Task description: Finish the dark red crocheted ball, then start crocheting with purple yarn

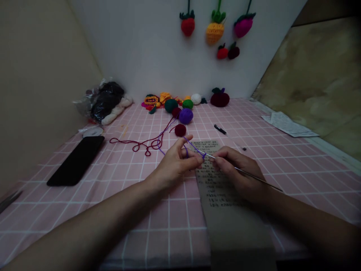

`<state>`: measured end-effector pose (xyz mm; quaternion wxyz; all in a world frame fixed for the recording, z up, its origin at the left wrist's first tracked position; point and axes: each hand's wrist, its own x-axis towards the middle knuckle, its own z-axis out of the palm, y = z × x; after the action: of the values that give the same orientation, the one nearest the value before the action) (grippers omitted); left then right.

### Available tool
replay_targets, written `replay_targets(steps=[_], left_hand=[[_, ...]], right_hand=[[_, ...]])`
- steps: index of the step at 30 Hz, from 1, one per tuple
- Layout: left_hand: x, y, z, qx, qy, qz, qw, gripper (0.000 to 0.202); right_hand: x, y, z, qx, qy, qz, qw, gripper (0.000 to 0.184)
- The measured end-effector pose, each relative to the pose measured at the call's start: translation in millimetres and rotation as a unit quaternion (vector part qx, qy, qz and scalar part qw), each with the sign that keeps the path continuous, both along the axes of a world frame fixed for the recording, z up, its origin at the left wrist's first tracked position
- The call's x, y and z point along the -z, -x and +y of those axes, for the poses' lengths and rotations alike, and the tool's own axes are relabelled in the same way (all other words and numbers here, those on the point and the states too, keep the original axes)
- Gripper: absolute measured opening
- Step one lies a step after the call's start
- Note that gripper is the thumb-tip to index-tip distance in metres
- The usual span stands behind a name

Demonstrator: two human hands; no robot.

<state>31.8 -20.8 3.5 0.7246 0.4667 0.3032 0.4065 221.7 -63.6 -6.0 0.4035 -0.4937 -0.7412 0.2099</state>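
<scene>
My left hand (179, 162) is closed on purple yarn (194, 147), which runs over the raised index finger and down to the pinching thumb and fingertips. In my right hand (239, 169) is a thin metal crochet hook (259, 180), held like a pen, its tip pointing left. A small purple loop sits around the hook near its tip, close to the left fingertips. Both hands hover over a long strip of brown card (220, 205) covered in handwritten lines. Behind the left hand lies a dark red crocheted ball (180, 130), with a purple yarn ball (186, 116) farther back.
Loose dark red yarn (135, 143) curls across the pink checked cloth (141, 222). A black phone (76, 161) lies left; a plastic bag (104, 99) stands behind it. A pen (220, 129) and papers (287, 123) lie right. Crocheted fruits (214, 33) hang on the wall.
</scene>
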Motion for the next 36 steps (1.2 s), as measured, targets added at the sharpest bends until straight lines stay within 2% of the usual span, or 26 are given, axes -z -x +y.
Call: replay_targets(steps=[6,11,17,23,30,36], left_hand=[[1.8,0.9,-0.3,0.014,0.016,0.003,1.0,0.075],[2.2,1.1,-0.8,0.031,0.039,-0.012,0.999,0.083],[-3.6,-0.1,-2.4,0.012,0.021,-0.018,1.0,0.085],[-4.1,-0.2,-2.4,0.027,0.101,-0.049,0.993,0.077],[1.5,4.8,1.5,0.06,0.007,0.015,0.998,0.085],[0.8,5.3,2.0,0.08,0.013,0.021,0.996,0.094]], right_hand=[[-0.7,0.5,-3.4,0.0,-0.012,-0.013,1.0,0.012],[0.0,0.1,-3.1,-0.012,-0.026,-0.027,0.999,0.013],[-2.3,1.7,-3.7,-0.006,-0.035,-0.035,0.999,0.013],[-0.3,0.0,-3.8,-0.036,-0.053,-0.024,0.998,0.012],[-0.3,-1.3,-3.0,-0.063,-0.037,-0.028,0.997,0.016],[-0.8,-0.8,-0.3,-0.085,-0.037,-0.024,0.995,0.02]])
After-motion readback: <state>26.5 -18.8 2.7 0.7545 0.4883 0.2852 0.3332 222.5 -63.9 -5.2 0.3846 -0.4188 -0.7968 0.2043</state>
